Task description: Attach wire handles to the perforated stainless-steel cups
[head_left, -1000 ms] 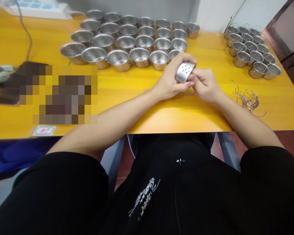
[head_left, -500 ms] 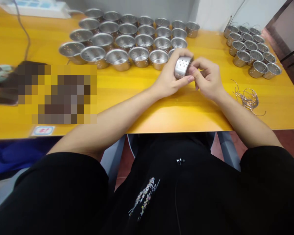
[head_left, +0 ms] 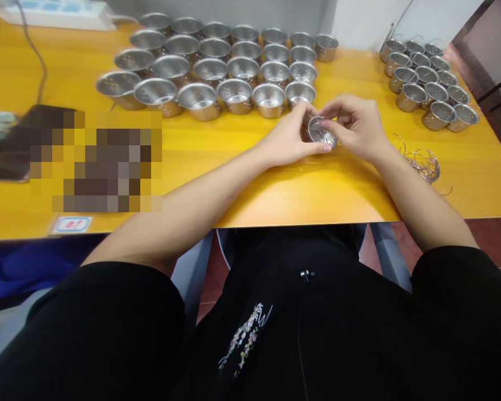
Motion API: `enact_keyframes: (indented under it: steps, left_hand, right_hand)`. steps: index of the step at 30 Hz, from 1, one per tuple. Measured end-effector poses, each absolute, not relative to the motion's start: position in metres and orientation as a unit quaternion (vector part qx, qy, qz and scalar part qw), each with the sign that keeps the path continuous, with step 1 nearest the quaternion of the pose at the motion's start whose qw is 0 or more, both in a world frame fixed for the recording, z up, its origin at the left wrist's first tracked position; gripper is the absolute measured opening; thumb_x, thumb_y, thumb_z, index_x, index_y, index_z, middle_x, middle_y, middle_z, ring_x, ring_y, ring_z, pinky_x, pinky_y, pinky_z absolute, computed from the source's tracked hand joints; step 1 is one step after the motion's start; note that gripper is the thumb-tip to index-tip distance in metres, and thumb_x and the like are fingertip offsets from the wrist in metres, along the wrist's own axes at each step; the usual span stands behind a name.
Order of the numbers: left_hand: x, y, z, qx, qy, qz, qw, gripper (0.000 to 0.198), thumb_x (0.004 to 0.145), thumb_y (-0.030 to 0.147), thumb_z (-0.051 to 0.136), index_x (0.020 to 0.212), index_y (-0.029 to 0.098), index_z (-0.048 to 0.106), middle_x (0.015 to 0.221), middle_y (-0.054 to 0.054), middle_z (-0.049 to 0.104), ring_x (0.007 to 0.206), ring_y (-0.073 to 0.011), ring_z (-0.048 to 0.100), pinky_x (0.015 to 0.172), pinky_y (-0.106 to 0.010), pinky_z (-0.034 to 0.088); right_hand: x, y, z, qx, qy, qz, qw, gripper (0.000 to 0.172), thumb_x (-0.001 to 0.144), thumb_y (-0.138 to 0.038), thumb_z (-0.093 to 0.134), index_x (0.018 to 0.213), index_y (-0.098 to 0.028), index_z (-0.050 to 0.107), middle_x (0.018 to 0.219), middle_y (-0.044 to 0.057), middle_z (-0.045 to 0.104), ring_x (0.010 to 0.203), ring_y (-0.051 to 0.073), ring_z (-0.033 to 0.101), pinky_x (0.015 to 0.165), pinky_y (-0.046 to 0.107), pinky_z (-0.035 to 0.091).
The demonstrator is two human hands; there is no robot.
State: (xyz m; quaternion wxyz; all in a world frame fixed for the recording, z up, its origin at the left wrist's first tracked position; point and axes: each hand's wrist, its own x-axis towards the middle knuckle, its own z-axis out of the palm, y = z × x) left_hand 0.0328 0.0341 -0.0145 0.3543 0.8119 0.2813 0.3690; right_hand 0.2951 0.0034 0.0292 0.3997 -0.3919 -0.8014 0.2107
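Observation:
A small perforated metal strainer cup (head_left: pixel 328 139) is tilted so that its mouth faces me, just above the table. My left hand (head_left: pixel 297 136) wraps around the cup's left side, with the thumb along its lower edge. At the upper rim my right hand (head_left: pixel 354 125) has its thumb and index finger pinched together. Between them appears to be a thin wire handle, mostly hidden by the fingers. To the right of my right forearm lies a loose heap of curved wire handles (head_left: pixel 426 166).
Rows of strainer cups without handles (head_left: pixel 198 100) stand across the back of the yellow table (head_left: pixel 234 145). More cups, with wire handles (head_left: pixel 439 114), are grouped at the right. On the left are a dark flat object (head_left: pixel 12 159), a blurred-out patch and a white power strip (head_left: pixel 67 14).
The cup has turned from showing its perforated bottom to showing its open mouth, and sits slightly lower. My right hand has shifted to its upper rim.

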Motion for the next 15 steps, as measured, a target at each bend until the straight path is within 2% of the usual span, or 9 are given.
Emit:
enact_keyframes:
  steps: [3,5,7,10,15]
  left_hand:
    - [0.029,0.032,-0.009,0.823,0.309,0.353,0.320,0.101,0.084,0.080,0.109,0.162,0.032,0.065,0.157,-0.014,0.083,0.144,-0.0481,0.081,0.136,-0.073,0.059]
    - [0.028,0.031,-0.005,0.834,0.324,0.336,0.294,0.098,0.085,0.080,0.108,0.160,0.030,0.069,0.162,-0.016,0.084,0.151,-0.0516,0.078,0.140,-0.075,0.055]
    - [0.027,0.029,0.000,0.839,0.330,0.329,0.283,0.092,0.086,0.080,0.107,0.155,0.028,0.074,0.164,-0.018,0.083,0.158,-0.0536,0.075,0.144,-0.075,0.052]
    - [0.026,0.026,0.008,0.837,0.328,0.344,0.273,0.083,0.085,0.072,0.108,0.150,0.031,0.077,0.170,-0.018,0.081,0.164,-0.0517,0.070,0.146,-0.074,0.053]
    - [0.019,0.024,0.019,0.823,0.336,0.361,0.282,0.047,0.091,0.058,0.102,0.126,0.034,0.083,0.148,-0.015,0.087,0.145,-0.0467,0.079,0.135,-0.076,0.065]
  right_hand:
    - [0.296,0.001,0.032,-0.417,-0.798,0.186,0.394,0.046,0.104,-0.073,0.103,0.126,-0.034,0.092,0.114,0.008,0.096,0.081,0.029,0.079,0.075,0.049,0.073]
    - [0.297,0.000,0.034,-0.423,-0.803,0.181,0.378,0.042,0.104,-0.068,0.104,0.126,-0.034,0.093,0.114,0.008,0.096,0.077,0.028,0.076,0.078,0.051,0.074]
    - [0.299,0.002,0.036,-0.428,-0.807,0.169,0.370,0.037,0.105,-0.065,0.104,0.122,-0.034,0.093,0.113,0.008,0.094,0.078,0.029,0.076,0.083,0.054,0.075]
    - [0.303,0.006,0.037,-0.437,-0.812,0.150,0.358,0.034,0.105,-0.063,0.105,0.118,-0.034,0.092,0.112,0.009,0.091,0.087,0.033,0.079,0.093,0.057,0.076]
    - [0.304,0.008,0.036,-0.442,-0.814,0.147,0.347,0.031,0.106,-0.061,0.104,0.114,-0.033,0.092,0.112,0.010,0.089,0.094,0.034,0.081,0.099,0.058,0.074]
